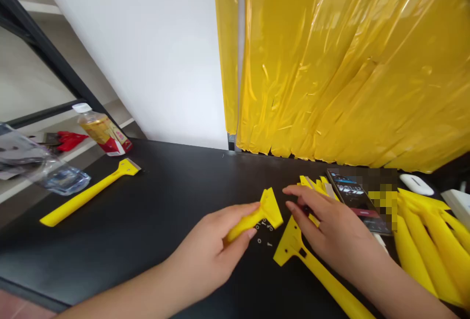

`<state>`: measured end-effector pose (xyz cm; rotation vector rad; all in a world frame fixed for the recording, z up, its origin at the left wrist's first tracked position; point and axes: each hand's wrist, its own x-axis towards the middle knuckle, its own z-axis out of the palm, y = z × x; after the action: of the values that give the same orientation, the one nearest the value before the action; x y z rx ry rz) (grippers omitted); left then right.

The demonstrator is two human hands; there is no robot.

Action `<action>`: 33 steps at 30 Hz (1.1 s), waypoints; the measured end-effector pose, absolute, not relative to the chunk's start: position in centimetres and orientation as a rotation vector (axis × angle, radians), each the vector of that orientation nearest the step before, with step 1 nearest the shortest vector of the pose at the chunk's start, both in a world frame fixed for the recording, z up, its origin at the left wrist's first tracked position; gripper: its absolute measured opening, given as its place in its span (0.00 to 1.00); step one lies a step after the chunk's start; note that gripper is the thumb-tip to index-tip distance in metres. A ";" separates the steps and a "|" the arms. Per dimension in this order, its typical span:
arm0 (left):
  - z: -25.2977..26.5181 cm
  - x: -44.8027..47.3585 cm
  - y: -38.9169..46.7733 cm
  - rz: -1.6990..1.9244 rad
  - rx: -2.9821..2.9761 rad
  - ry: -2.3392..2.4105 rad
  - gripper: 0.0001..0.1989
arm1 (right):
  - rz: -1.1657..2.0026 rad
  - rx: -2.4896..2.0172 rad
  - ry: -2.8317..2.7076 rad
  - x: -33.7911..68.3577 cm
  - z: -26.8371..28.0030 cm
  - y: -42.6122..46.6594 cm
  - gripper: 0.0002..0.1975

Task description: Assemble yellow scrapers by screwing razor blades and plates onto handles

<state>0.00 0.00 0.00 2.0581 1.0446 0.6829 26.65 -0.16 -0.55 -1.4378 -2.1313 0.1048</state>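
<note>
Black worktop (176, 177) stands before yellow plastic sheeting (330, 79). We pinch yellow scraper (271, 207) by handle between thumb and fingers of left hand (205, 245); its head juts past fingertips toward our right hand (341, 226), which has thumb and index finger apart, just beside that head. Small metal hardware (259, 241) lies near held head. Second scraper (319, 270) partly under right hand. Phone (358, 201) beyond; bottle (105, 133) well apart, far left.

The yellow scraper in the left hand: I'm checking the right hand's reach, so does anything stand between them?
Nothing visible stands between the right hand and the head of the yellow scraper in the left hand, only a small gap. Another scraper lies just below that gap in the picture.
</note>
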 end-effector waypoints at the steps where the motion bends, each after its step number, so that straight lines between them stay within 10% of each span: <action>1: 0.0 0.2 -0.1 0.697 1.868 1.034 0.18 | 0.120 -1.454 -2.074 26.6 -0.4 -0.2 0.12; 33: -1.3 1.7 1.1 0.886 1.238 0.989 0.22 | -0.104 -1.315 -2.294 26.2 -1.6 -0.6 0.13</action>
<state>1.75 1.06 -1.32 1.2383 0.9893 0.8863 26.23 -0.55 -1.64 -1.3154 -2.2935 -0.1041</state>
